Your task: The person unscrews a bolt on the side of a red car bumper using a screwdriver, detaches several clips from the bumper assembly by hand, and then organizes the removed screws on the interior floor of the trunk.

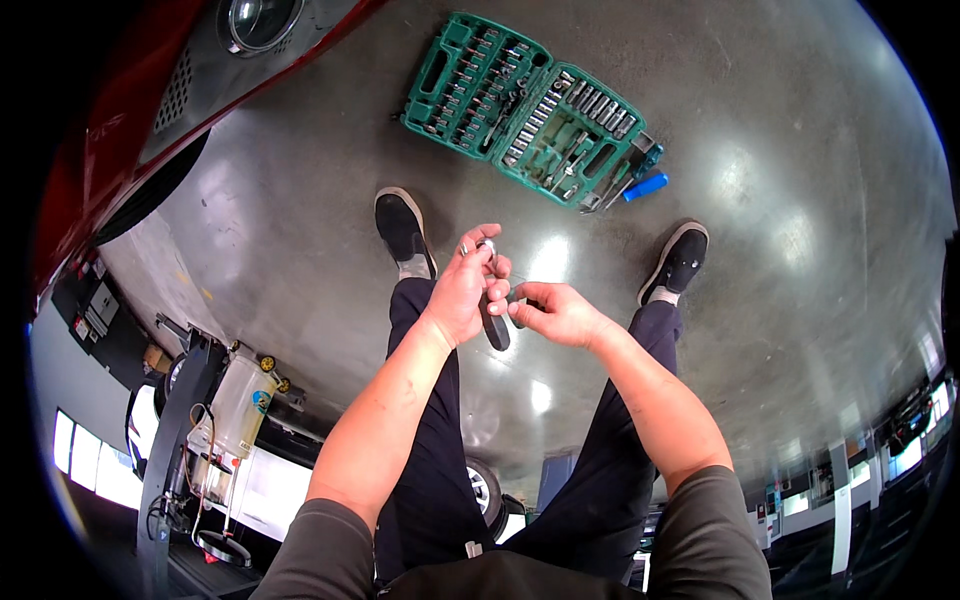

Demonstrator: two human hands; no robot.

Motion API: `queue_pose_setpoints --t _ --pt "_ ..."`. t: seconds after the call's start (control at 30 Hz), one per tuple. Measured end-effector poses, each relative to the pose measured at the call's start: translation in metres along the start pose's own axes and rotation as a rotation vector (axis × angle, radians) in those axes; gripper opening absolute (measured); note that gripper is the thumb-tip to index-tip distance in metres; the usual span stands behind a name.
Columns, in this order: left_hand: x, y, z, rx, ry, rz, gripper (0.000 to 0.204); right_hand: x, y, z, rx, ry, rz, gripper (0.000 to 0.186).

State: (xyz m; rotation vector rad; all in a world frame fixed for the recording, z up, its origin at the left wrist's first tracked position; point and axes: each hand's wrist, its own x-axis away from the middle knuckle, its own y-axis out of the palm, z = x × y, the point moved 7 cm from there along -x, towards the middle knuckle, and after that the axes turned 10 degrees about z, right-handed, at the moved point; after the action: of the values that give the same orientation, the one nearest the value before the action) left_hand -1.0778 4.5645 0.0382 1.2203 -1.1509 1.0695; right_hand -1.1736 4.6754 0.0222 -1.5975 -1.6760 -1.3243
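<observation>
My left hand (464,296) is closed around a ratchet wrench (495,325). Its round chrome head pokes out by my index finger, and its dark handle hangs below my fingers. Close beside it, my right hand (562,314) is pinched on something small and dark, mostly covered by the thumb and fingers. The two hands almost touch, held above the floor between my legs. Beyond them an opened green socket set case (545,68) lies on the floor, with rows of bits in its left half and chrome sockets in its right half.
A blue-handled tool (645,187) and several other hand tools lie at the case's right end. A red vehicle (110,130) fills the upper left. My shoes (400,222) stand apart on the shiny grey floor. A wheeled machine with a clear tank (243,400) stands at lower left.
</observation>
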Motion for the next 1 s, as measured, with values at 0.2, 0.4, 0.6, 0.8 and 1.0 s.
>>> queue_pose_setpoints --t 0.2,0.4,0.6,0.8,1.0 --pt "0.000 -0.009 -0.003 -0.052 0.007 -0.014 0.032 -0.021 -0.017 0.018 0.162 -0.043 0.188 0.035" --pt "0.005 -0.016 -0.018 -0.179 -0.055 0.002 0.035 -0.096 -0.173 -0.007 0.240 -0.258 0.923 0.045" --pt "0.012 -0.033 -0.030 -0.300 -0.078 0.102 0.039 -0.142 -0.232 -0.080 0.495 -0.153 1.039 0.049" --pt "0.014 -0.029 -0.036 -0.356 -0.099 0.110 0.041 -0.148 -0.239 -0.088 0.579 0.004 1.026 0.041" --pt "0.011 -0.033 -0.030 -0.367 -0.081 0.088 0.041 -0.160 -0.237 -0.089 0.580 0.011 0.902 0.031"
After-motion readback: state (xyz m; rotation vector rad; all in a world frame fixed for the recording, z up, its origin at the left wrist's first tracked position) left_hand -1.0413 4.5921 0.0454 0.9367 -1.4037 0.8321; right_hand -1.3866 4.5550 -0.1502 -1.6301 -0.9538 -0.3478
